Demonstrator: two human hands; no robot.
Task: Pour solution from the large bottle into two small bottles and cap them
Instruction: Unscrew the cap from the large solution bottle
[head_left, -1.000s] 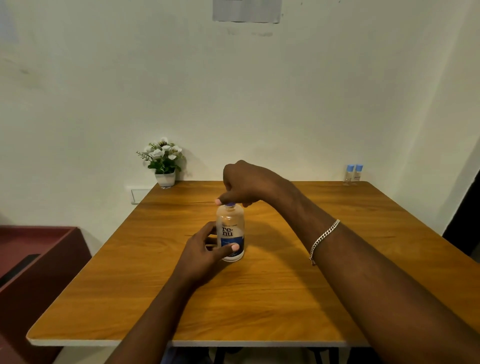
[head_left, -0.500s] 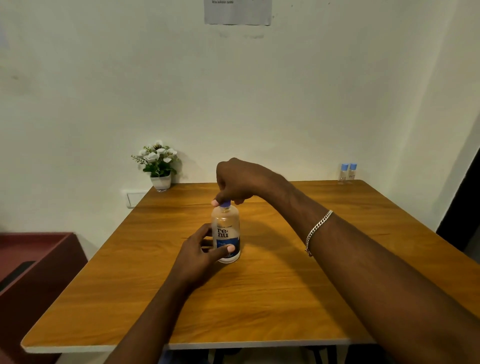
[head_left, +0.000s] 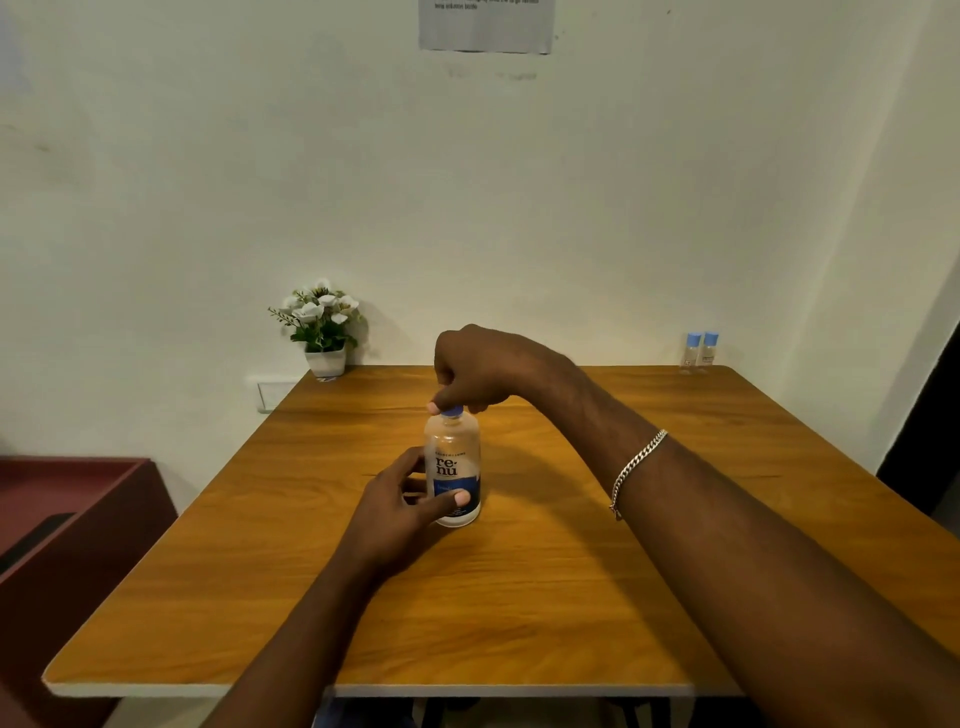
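Logging item one, clerk: where is the large bottle (head_left: 452, 470) standing?

Checker, it is standing upright near the middle of the tabletop (head_left: 571, 597), label facing the camera, blue cap (head_left: 453, 411) sitting on the neck.

Item two, the left hand (head_left: 397, 506): what is its grip doing?

Its grip is wrapping round the bottle's lower part, thumb lying across the label's blue band, fingers curling behind.

Item three, the right hand (head_left: 480, 369)?

It is reaching over from above, its grip pinching the cap with thumb and curled fingers; a silver bracelet (head_left: 639, 467) is hanging on that wrist.

Item four, the two small bottles (head_left: 691, 354)?

They are standing side by side at the far right corner of the tabletop, against the wall (head_left: 208, 182), well apart from both hands, both topped in light blue.

Anything else going on the list?

A potted plant (head_left: 323, 325) with white flowers is sitting at the far left corner, a printed sheet (head_left: 485, 26) is hanging high on the wall, and a dark red cabinet (head_left: 78, 499) is standing off to the left.
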